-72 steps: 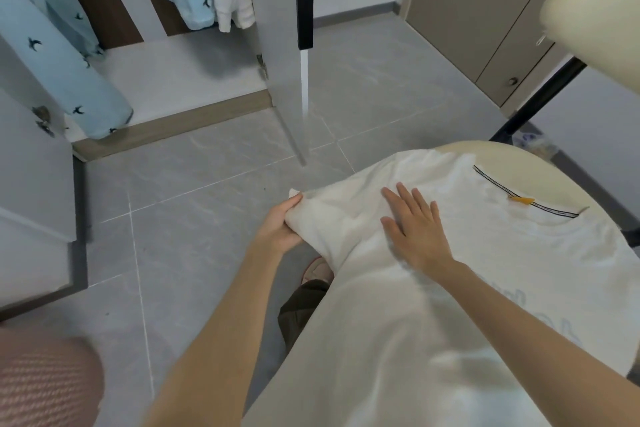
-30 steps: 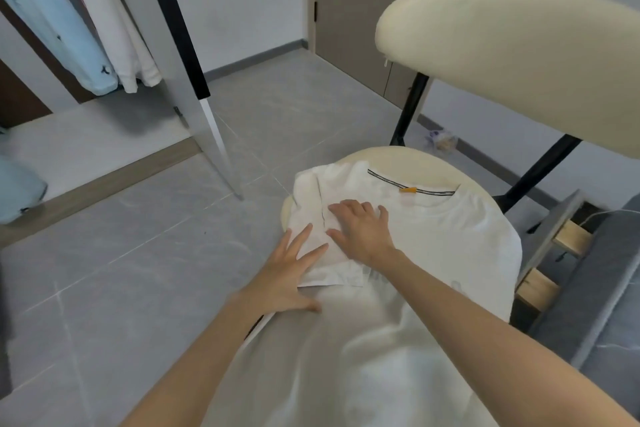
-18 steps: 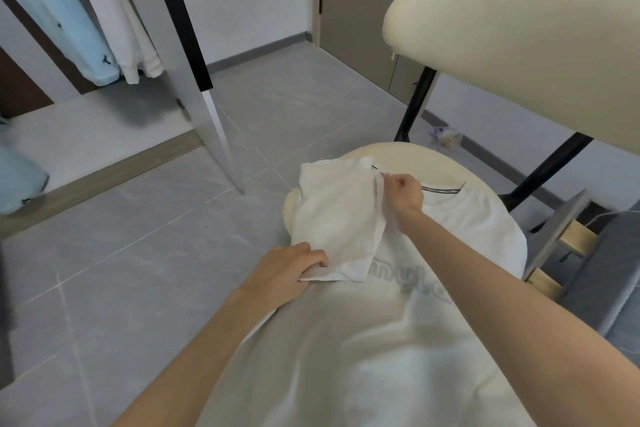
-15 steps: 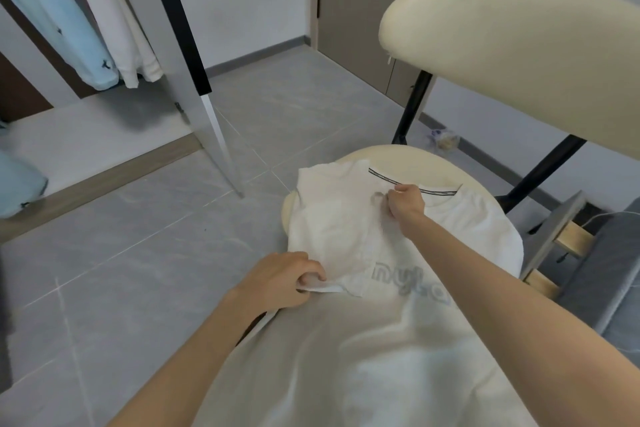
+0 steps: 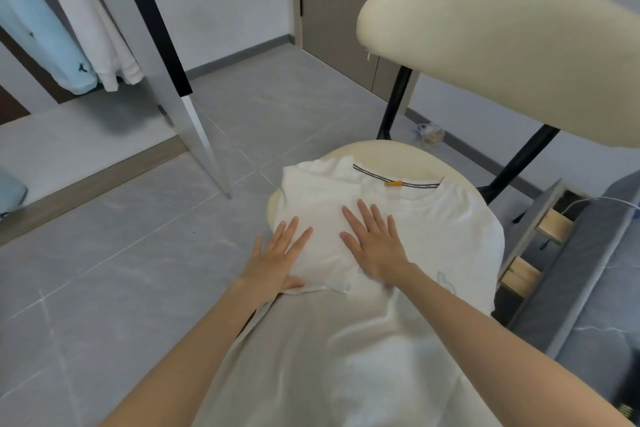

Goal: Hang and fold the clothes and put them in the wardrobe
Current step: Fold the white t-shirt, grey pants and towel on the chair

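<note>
**Both hands flat on the T-shirt, gripping nothing**

The left hand [image 5: 277, 258] and right hand [image 5: 374, 243] are lying side by side, fingers straight and spread, palms pressing on the folded-over left part of the white T-shirt [image 5: 450, 229]. The shirt is lying directly beneath both hands, collar pointing away from the person, covering the cream chair seat [image 5: 381, 152] and trailing toward the camera. To the left the wardrobe door [image 5: 138, 62] is standing open, with hanging garments [image 5: 45, 38] showing behind it.

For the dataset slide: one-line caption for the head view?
Left hand and right hand press flat on a white T-shirt, one side folded in, spread over a cream chair seat.
</note>
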Tool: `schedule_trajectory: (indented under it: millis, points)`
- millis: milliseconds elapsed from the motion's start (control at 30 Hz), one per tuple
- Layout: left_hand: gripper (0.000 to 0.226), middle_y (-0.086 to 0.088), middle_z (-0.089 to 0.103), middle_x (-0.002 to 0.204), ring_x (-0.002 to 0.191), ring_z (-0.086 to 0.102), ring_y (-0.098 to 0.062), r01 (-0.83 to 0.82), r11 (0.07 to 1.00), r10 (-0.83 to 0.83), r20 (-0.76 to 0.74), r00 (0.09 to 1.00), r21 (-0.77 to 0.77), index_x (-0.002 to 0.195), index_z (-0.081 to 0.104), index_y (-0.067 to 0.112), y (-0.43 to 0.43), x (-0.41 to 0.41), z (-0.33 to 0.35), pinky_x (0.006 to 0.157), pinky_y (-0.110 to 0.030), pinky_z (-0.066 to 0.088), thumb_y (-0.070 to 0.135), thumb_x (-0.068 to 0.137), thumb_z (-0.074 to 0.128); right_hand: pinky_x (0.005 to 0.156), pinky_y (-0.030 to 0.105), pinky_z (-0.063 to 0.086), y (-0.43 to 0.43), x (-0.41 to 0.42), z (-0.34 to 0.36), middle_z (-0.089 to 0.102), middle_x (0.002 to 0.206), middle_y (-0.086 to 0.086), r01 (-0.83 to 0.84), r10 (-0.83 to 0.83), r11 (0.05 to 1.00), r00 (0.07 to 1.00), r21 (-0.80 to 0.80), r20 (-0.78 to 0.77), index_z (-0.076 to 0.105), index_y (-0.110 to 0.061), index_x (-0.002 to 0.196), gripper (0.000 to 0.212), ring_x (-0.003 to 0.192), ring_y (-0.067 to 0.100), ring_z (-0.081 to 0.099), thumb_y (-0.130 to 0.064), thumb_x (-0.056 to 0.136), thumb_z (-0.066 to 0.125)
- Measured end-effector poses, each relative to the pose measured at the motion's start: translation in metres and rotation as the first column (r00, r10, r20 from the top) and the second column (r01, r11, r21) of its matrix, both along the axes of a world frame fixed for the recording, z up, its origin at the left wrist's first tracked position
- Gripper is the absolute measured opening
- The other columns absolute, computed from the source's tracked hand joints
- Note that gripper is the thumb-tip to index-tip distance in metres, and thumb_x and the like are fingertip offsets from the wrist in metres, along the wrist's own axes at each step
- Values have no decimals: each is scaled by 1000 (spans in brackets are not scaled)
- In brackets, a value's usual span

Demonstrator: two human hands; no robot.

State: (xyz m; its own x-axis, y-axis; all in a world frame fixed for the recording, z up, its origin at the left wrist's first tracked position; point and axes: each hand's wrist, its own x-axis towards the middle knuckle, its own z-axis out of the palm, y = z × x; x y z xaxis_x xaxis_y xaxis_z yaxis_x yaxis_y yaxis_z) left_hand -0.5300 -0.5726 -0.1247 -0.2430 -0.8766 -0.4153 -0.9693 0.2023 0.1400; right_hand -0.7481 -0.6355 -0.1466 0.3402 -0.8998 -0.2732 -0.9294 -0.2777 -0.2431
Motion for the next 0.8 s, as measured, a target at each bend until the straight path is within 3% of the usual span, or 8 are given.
schedule_trajectory:
  millis: [100,167,233,300,433,533,700,800]
  points:
    - [88,-2,-30,154,144,-22,-20,-3,1000,2,40,999,30,148,-18,25,-2,-6,10,114,-51,-4,31,96,51,117,40,-5,-2,-11,10,-8,160,-5,16,-22,997,996,70,85,5,-35,152,54,148,18,-7,-45,102,23]
    - [78,-1,-25,156,144,-19,-19,-7,1000,6,40,999,20,150,-14,24,-5,-14,21,115,-50,-4,19,99,44,117,35,7,0,-23,18,16,159,-2,78,-84,996,969,32,232,26,-28,150,48,146,17,12,-35,102,34]
    - [70,0,-20,157,145,-16,-19,-15,1000,15,-4,1000,-2,151,-10,25,-8,-28,30,115,-47,-3,13,100,36,112,29,22,7,-42,26,39,149,-1,239,-195,969,900,-66,390,43,-23,141,41,138,18,30,-24,100,42]
    - [64,0,-17,158,146,-13,-20,-5,1000,3,-62,998,-31,151,-5,25,-10,-49,36,116,-45,-1,15,101,33,106,30,30,18,-64,31,48,140,-1,448,-344,889,791,-97,505,50,-20,133,35,130,20,37,-19,99,44]
    - [58,-1,-15,159,145,-14,-27,64,998,-68,-151,986,-26,151,-2,31,-14,-106,41,116,-50,3,25,103,30,106,38,33,42,-112,24,46,136,5,753,-639,656,515,55,571,49,-16,130,32,128,25,37,-18,100,40]
    - [55,-1,-20,158,143,-19,-33,106,994,-101,-182,978,17,150,-2,39,-17,-148,39,113,-58,2,31,103,26,108,47,36,57,-144,9,47,135,9,839,-749,512,331,184,573,48,-12,132,34,127,30,42,-18,99,39]
    - [51,2,-26,156,140,-24,-40,140,990,-136,-115,984,28,147,-6,46,-24,-198,24,110,-64,-1,40,103,18,108,46,36,73,-175,-14,45,141,8,848,-819,394,149,355,554,42,-14,137,37,126,27,44,-22,101,36]
    - [50,3,-25,156,140,-21,-44,132,990,-129,-75,989,41,146,-6,48,-28,-210,9,108,-68,-1,47,101,15,109,38,31,66,-188,-15,42,145,6,834,-804,416,150,363,576,36,-14,143,41,131,25,40,-18,103,33]
